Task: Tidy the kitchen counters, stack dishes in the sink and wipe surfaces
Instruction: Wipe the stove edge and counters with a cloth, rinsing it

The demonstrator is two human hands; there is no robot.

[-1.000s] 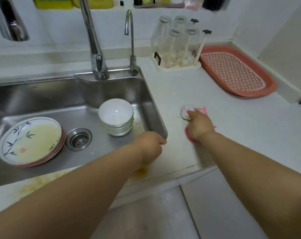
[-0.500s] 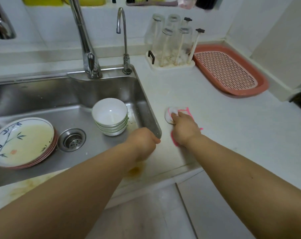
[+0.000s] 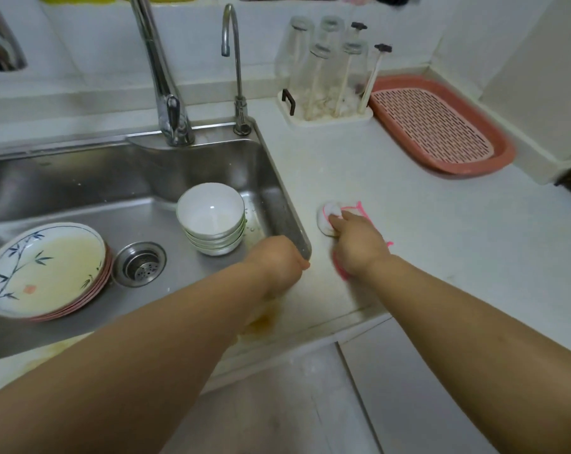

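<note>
Cloth [image 3: 330, 217] lies pressed to the counter [image 3: 441, 231] under the curled right hand [image 3: 359, 244]; left hand [image 3: 274, 263], fisted, grips the sink [image 3: 297, 231] corner.

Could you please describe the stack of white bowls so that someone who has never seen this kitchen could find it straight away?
Start at the stainless steel sink set into the white counter. On its floor, right of the round metal drain, stands the stack of white bowls, close to the sink's right wall. Unlike the flat bamboo-patterned plates left of the drain, these are deep, plain and nested.

R hand [image 3: 359, 247] + cloth [image 3: 330, 217] slid left – nearer sink [image 3: 287, 204].
</note>
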